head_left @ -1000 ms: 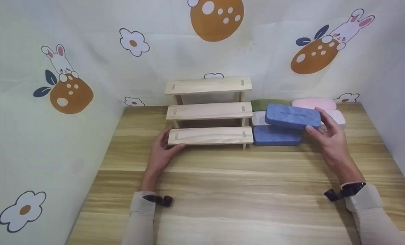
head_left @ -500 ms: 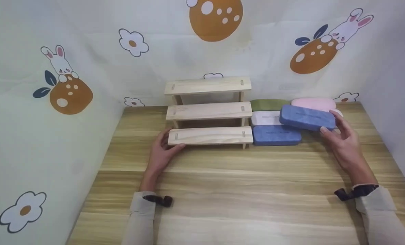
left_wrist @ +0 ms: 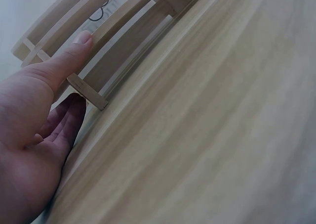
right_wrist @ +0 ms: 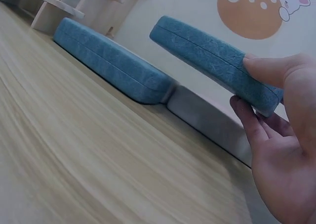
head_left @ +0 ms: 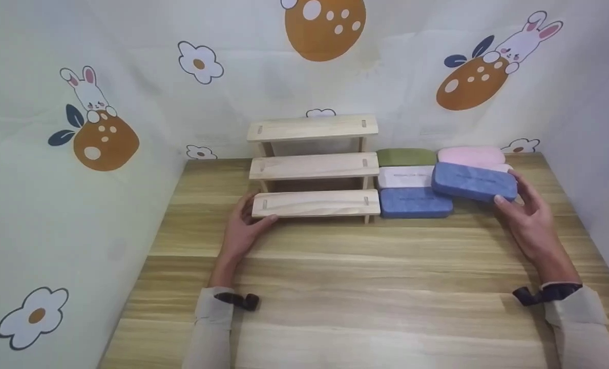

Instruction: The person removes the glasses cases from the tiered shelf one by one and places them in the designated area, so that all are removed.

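My right hand (head_left: 532,225) grips the right end of a blue glasses case (head_left: 473,182), thumb in front and fingers beneath. In the right wrist view this held case (right_wrist: 207,51) hangs tilted above the table. A second blue glasses case (head_left: 417,203) lies flat beside the lowest step of a three-tier wooden stand (head_left: 314,205). My left hand (head_left: 243,230) holds that step's left end; in the left wrist view the thumb (left_wrist: 81,41) lies on its front edge. Behind the held case, a pale glasses case (head_left: 503,167) is mostly hidden.
To the stand's right lie a white case (head_left: 406,178), a green case (head_left: 406,157) and a pink case (head_left: 470,155), in rows near the back wall. Printed sheeting (head_left: 263,77) rises behind the wood-grain table (head_left: 360,287).
The right hand has carried the blue glasses case rightward and slightly nearer, off from above the other blue case and uncovering the white case. My left hand stays on the stand.
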`<state>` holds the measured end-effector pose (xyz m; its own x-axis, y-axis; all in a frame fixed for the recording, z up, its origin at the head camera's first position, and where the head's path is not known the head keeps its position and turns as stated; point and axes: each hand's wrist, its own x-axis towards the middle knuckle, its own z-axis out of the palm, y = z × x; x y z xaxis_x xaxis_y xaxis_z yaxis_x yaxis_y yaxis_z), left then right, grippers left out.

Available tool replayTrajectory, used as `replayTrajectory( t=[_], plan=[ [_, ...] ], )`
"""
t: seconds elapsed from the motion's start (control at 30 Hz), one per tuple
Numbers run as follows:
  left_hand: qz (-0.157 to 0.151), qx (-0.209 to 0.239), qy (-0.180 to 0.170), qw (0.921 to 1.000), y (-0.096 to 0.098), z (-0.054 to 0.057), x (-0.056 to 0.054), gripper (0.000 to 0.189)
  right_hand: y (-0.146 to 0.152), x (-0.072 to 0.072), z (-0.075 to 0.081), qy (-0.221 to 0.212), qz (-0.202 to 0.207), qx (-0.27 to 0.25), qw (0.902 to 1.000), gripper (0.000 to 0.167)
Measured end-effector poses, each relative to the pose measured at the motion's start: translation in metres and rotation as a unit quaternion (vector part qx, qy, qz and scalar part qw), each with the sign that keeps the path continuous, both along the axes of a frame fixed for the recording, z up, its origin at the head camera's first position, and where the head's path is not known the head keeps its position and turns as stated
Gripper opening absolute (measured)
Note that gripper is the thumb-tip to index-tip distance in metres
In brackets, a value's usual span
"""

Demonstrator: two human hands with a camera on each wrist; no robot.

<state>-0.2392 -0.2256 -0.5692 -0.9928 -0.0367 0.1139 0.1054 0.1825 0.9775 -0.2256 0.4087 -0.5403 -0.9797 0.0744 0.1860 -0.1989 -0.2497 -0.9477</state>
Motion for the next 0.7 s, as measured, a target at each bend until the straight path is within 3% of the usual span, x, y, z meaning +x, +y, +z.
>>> replayTrajectory(
  t=[0.3, 0.7],
  plan=[
    [-0.005, 0.024, 0.006, 0.9997, 0.001, -0.002, -0.002, 0.095, 0.01, 0.005, -0.005, 0.038, 0.01, -0.037, 0.9986, 0.071],
    [-0.004, 0.017, 0.007, 0.9998, 0.001, -0.001, -0.002, 0.091, 0.032, 0.011, -0.008, 0.025, 0.05, -0.062, 0.9965, 0.071]
  ],
)
